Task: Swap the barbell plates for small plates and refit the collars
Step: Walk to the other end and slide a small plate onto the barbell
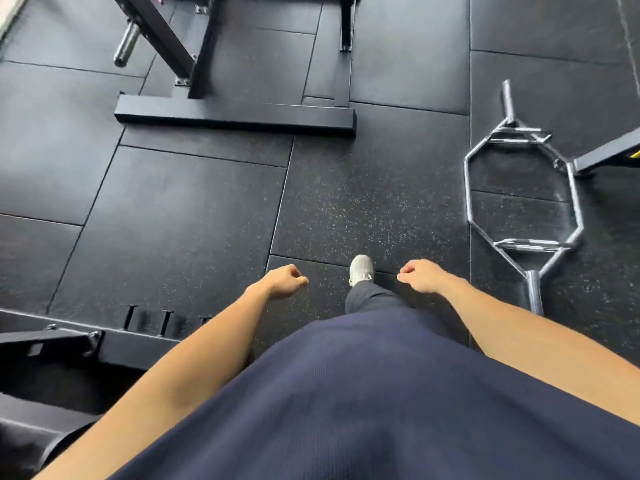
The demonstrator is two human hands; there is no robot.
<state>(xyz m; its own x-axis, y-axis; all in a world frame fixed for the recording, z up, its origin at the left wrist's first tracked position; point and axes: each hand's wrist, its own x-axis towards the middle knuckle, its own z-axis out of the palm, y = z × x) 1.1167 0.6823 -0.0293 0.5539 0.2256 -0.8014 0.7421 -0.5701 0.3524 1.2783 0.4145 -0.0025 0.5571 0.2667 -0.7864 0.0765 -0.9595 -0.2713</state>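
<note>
I look straight down at a black rubber gym floor (194,209). My left hand (284,280) hangs in front of my body with fingers loosely curled and holds nothing. My right hand (420,275) hangs the same way, fingers loosely curled and empty. A bare chrome bar sleeve (126,43) sticks out from the black rack at the upper left, with no plate or collar on the part I see. No plates or collars are in view.
A black rack base (235,116) lies across the floor ahead. A chrome hex bar (523,199) lies on the floor to my right, beside a black frame foot (606,154). Another black machine frame (62,341) is at my lower left. My white shoe (361,268) steps forward.
</note>
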